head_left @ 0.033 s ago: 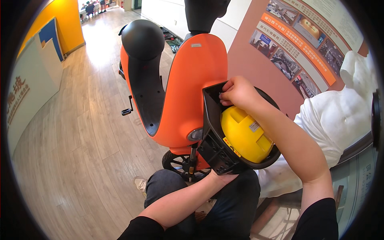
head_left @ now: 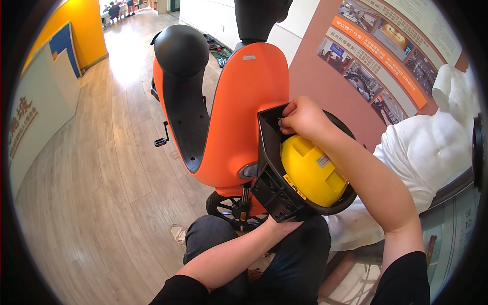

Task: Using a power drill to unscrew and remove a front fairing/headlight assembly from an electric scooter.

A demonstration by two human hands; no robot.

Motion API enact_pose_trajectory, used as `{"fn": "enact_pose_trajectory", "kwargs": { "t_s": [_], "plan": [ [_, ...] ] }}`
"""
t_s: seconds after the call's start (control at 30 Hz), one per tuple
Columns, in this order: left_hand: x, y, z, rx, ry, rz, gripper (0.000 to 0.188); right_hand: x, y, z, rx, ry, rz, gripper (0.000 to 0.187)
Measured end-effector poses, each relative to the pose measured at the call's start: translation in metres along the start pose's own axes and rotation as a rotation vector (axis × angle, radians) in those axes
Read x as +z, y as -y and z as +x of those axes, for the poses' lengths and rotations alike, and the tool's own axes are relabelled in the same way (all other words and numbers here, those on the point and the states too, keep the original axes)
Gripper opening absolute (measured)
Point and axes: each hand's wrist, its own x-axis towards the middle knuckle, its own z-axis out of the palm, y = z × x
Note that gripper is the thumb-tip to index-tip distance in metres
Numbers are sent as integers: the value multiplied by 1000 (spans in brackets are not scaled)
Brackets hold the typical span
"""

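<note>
A black front basket (head_left: 277,195) sits against the front of an orange electric scooter (head_left: 251,101), with a yellow hard hat (head_left: 310,170) lying inside it. My right hand (head_left: 304,116) reaches over the basket's rim from the right. Its thumb and fingers are pinched together by the inner wall nearest the scooter; whatever they hold is too small or hidden to make out. From below, my left hand (head_left: 285,226) is at the basket's underside, its wrist showing and its fingers hidden beneath.
The scooter's front wheel (head_left: 223,206) stands close to my knees. A pedal (head_left: 161,142) juts out at its left side. A white statue (head_left: 417,152) rises close by on the right, before a printed wall panel (head_left: 351,66). Behind the scooter, an open tool case (head_left: 218,52) lies on the floor.
</note>
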Motion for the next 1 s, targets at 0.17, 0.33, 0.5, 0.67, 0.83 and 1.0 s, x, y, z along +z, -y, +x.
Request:
{"fn": "enact_pose_trajectory", "kwargs": {
  "t_s": [0.17, 0.33, 0.5, 0.67, 0.83, 1.0],
  "plan": [
    [9, 3, 3, 59, -110, 32, 45, 0, 2, -1, -8, 3, -66, 11],
    [15, 5, 3, 72, -132, 56, 38, 2, 5, -1, 34, 0, -64, 10],
    [11, 5, 3, 69, -130, 26, 37, 3, 9, 0, 69, -17, -61, 13],
    [6, 3, 3, 65, -167, 28, 43, 1, 6, 0, 77, -9, -4, 12],
    [6, 3, 4, 66, -144, 41, 43, -2, 2, 0, 21, 23, -69, 19],
    [5, 4, 3, 66, -129, 45, 44, -4, -3, 6, 21, 29, -136, 27]
  ]
}}
